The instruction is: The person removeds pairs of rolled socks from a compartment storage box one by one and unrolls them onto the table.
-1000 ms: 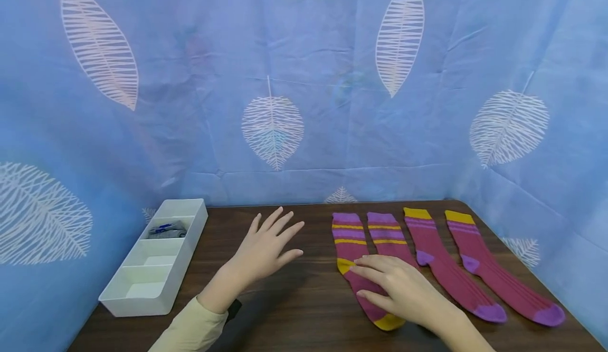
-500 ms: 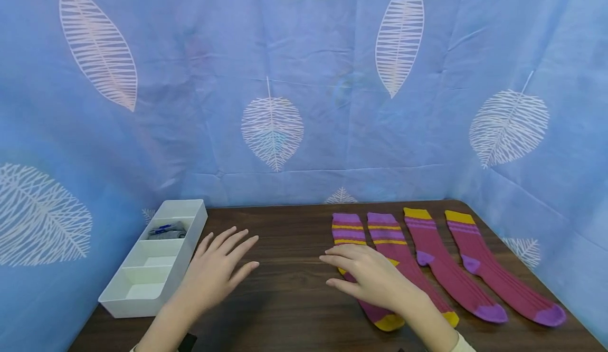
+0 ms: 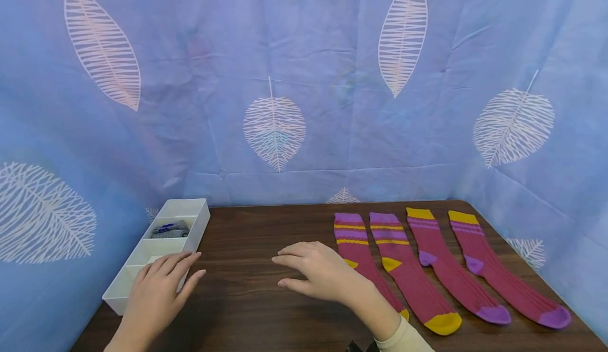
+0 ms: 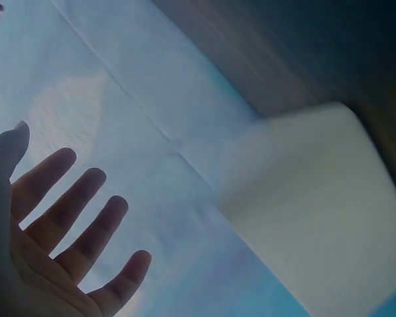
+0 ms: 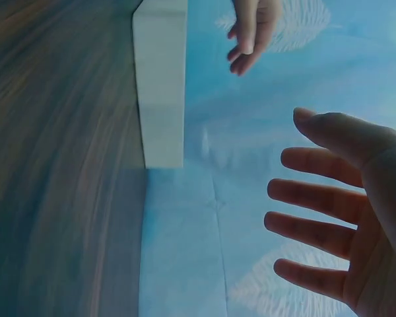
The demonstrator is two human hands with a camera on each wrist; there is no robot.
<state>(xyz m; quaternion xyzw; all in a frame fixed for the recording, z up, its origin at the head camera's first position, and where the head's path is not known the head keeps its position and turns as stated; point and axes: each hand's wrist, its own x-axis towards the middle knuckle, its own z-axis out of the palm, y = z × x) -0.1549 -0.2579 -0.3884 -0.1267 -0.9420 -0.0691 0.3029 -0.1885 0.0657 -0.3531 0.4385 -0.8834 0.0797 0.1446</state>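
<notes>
Four magenta socks lie side by side on the dark wooden table (image 3: 266,310): two with purple cuffs and yellow stripes (image 3: 349,233) (image 3: 404,267), two with yellow cuffs and purple toes (image 3: 444,267) (image 3: 494,273). My right hand (image 3: 304,273) hovers open over the table's middle, just left of the leftmost sock, fingers spread and holding nothing. My left hand (image 3: 159,283) is open too, fingers straight, over the near end of the white divided tray (image 3: 199,220). Both wrist views show spread, empty fingers (image 4: 66,218) (image 5: 317,218).
The tray has several compartments; one far compartment holds a grey and blue bundle (image 3: 168,230). A blue leaf-print cloth (image 3: 285,104) walls the table at the back and on both sides. The table's right corner is rounded.
Both hands have swept left. The right hand left the leftmost sock and now hovers over bare wood; the left hand moved from the table's middle to the tray's near end.
</notes>
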